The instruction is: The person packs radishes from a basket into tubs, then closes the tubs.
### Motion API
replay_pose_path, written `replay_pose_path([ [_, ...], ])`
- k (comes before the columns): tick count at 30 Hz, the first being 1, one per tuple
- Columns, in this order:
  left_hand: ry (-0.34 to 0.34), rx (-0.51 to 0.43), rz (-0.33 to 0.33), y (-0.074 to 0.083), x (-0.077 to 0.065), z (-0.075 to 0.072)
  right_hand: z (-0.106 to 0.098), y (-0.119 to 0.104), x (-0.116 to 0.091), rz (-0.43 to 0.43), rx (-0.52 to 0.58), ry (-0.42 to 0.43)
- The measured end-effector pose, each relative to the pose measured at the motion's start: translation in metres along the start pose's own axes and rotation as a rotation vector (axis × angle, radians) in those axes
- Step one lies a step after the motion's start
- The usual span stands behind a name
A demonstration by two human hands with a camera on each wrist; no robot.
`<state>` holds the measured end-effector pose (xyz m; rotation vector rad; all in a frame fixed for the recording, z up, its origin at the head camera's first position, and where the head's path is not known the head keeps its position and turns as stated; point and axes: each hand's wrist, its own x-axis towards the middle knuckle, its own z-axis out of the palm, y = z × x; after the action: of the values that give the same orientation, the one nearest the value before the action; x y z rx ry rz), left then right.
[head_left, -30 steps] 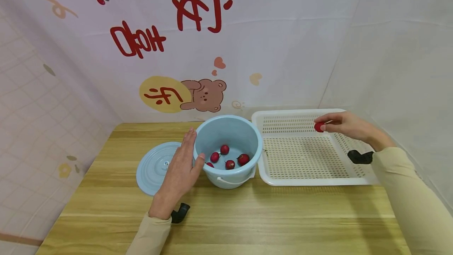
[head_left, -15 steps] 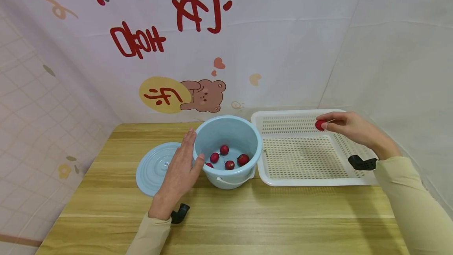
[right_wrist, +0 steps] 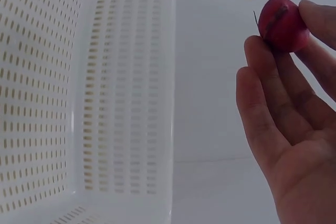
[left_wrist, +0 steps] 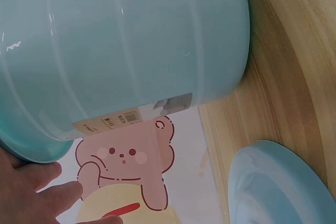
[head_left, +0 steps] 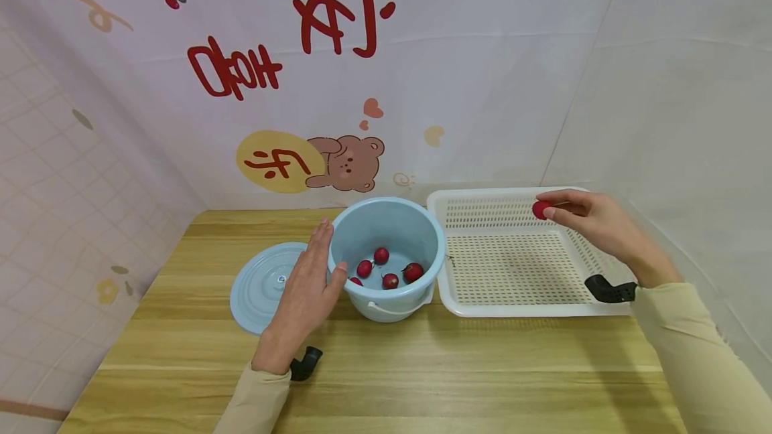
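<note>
In the head view my right hand (head_left: 594,223) pinches a small red radish (head_left: 541,209) between thumb and fingers, above the far right part of a white perforated basket (head_left: 543,311). The right wrist view shows a dark scar on this radish (right_wrist: 283,24) and a thin root tail. My left hand (head_left: 307,286) has its fingers extended along the left side of a light blue bucket (head_left: 386,299), fingertips at the rim. Several red radishes (head_left: 413,272) lie at the bottom of the bucket. From the left wrist, the bucket's ribbed wall (left_wrist: 131,40) fills much of the view.
A round blue lid (head_left: 256,297) lies on the wooden table (head_left: 458,374) left of the bucket, partly behind my left hand. The basket stands close against the bucket's right side. A printed white cloth (head_left: 482,86) rises behind the table.
My right hand, still pinching the radish, has shifted slightly over the basket, a little up and lately to the left. The left hand stays at the bucket.
</note>
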<state>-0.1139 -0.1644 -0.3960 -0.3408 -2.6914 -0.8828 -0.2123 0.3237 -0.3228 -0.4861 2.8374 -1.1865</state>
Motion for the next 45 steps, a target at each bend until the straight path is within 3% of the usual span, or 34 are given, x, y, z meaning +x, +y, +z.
replay_pose_path([
  [11,0.004,-0.005,0.004,0.000,0.000,-0.001,0.017,-0.026,-0.008,-0.041,0.087,0.060],
  [17,0.004,-0.004,0.009,0.000,0.000,0.000,0.026,-0.038,-0.009,-0.106,0.138,0.081],
  [29,-0.001,-0.001,0.002,0.002,0.000,-0.001,0.045,-0.063,-0.014,-0.220,0.191,0.083],
  [39,0.000,0.002,0.001,0.001,0.000,0.000,0.059,-0.086,-0.014,-0.240,0.260,0.080],
  [45,0.000,-0.003,0.001,0.001,0.000,0.000,0.069,-0.096,-0.012,-0.316,0.294,0.088],
])
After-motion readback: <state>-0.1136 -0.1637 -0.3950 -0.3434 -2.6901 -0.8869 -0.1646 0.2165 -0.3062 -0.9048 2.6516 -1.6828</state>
